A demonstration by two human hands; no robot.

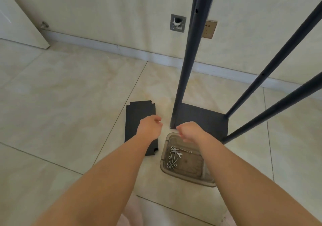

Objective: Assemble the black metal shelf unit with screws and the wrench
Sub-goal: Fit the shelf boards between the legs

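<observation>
Partly assembled: three posts stand on the bottom shelf, a loose shelf panel lies beside it, screws and wrench remain in the tray, while left hand and right hand, loosely curled, hold nothing visible.

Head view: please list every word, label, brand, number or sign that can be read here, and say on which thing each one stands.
No readable text anywhere in this view.
Wall socket: only slots, no lettering visible.
Metal wall plate: no marking can be made out.
Black shelf panel, black posts, clear tray, wrench: no print visible; any stamp is too small to read.
</observation>
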